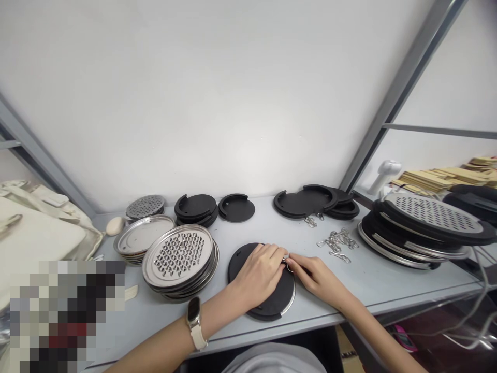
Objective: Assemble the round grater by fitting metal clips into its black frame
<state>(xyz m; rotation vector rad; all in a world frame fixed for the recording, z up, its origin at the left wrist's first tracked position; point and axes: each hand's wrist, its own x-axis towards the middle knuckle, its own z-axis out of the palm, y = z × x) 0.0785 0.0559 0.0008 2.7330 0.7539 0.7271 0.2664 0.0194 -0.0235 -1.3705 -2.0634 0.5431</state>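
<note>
A black round plate (271, 302) with a silver metal rim showing along its right side lies flat near the table's front edge. My left hand (259, 273), with a watch on its wrist, rests on top of it, fingers bent and gripping toward the plate's upper right edge. There my right hand (316, 278) pinches a small shiny wire clip (287, 259) between thumb and forefinger; the fingers of both hands meet and partly hide it. Just right of them is a loose pile of bent wire clips (338, 241).
To the left stand stacks of metal grater discs (179, 256) and plain metal discs (144, 233). Black round plates (196, 205) line the wall, with more black plates (305, 201) farther right. A tall mixed stack (423, 228) stands at right. Cream cloth bags (42, 223) lie far left.
</note>
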